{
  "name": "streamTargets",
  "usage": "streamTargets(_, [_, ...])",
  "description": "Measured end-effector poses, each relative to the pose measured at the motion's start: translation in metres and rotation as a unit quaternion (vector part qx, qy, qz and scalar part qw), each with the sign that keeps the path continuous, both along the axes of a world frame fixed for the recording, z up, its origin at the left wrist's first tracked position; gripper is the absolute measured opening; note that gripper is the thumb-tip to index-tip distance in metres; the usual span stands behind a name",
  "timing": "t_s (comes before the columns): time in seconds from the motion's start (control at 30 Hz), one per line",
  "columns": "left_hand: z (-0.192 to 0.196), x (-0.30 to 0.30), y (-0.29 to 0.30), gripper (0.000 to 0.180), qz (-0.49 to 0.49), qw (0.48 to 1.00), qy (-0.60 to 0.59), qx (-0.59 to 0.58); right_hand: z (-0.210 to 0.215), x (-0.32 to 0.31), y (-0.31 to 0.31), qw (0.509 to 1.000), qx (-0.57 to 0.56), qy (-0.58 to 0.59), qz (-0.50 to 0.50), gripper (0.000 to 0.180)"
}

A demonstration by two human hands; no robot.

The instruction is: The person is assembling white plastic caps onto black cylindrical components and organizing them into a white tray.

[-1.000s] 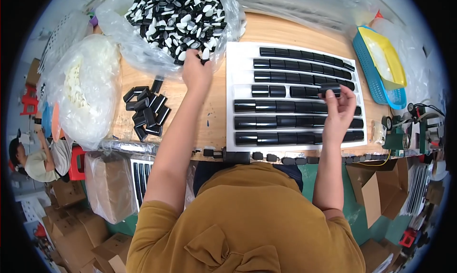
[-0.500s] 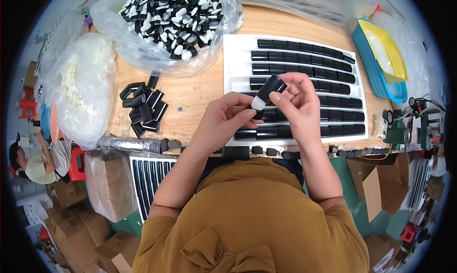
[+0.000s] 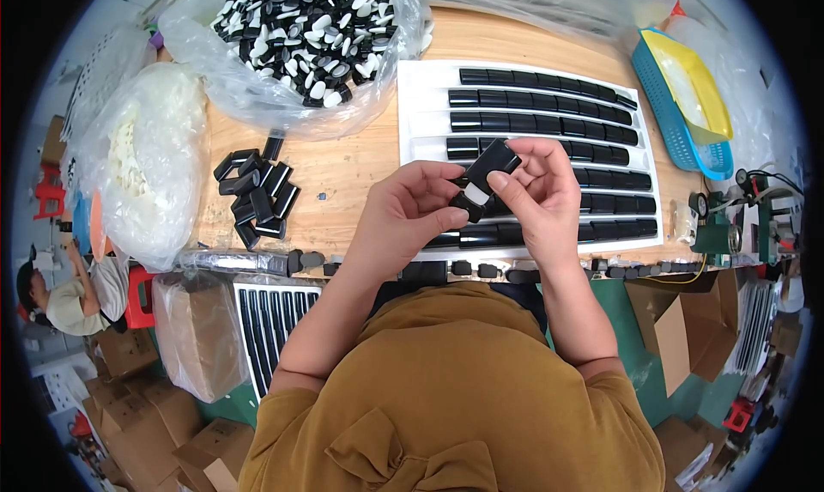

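My left hand (image 3: 414, 213) and my right hand (image 3: 534, 191) meet above the near edge of a white tray (image 3: 422, 106) filled with rows of glossy black pieces. Together they hold a small black piece with a white end (image 3: 485, 176); the right fingers pinch its upper part, the left fingers its lower part. A clear bag of black-and-white pieces (image 3: 311, 30) lies at the far left of the wooden table (image 3: 356, 170). A small pile of loose black sleeves (image 3: 256, 196) sits left of my left hand.
A bag of white parts (image 3: 142, 161) lies at the table's left end. A blue basket with a yellow tray (image 3: 688, 97) stands at the right. Cardboard boxes (image 3: 678, 333) and a second ribbed tray (image 3: 266, 320) sit below the table. Another person (image 3: 60, 290) sits far left.
One second ago my left hand reached into the bag and my right rested on the tray. Both hands have since come together holding the black piece, and have barely moved in the last half second.
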State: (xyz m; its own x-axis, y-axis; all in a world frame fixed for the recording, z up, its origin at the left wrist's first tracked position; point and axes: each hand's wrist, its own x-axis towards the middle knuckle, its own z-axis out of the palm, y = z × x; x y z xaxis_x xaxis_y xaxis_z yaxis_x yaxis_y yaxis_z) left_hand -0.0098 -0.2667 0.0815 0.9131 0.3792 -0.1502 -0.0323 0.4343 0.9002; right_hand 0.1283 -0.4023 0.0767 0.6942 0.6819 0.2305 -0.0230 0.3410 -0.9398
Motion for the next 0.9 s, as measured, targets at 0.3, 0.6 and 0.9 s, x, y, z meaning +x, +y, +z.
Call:
streamTargets(0.3, [0.008, 0.003, -0.001, 0.059, 0.026, 0.998, -0.019, 0.054, 0.003, -0.002, -0.005, 0.999, -0.009, -0.010, 0.030, 0.036])
streamTargets(0.6, [0.017, 0.001, 0.002, 0.059, 0.000, 1.000, 0.001, 0.031, 0.005, 0.007, -0.007, 0.995, -0.021, -0.061, 0.072, 0.034])
streamTargets(0.9, [0.006, 0.002, -0.003, 0.051, 0.040, 0.999, -0.010, -0.032, 0.000, -0.007, -0.007, 0.998, -0.019, 0.029, 0.044, 0.044])
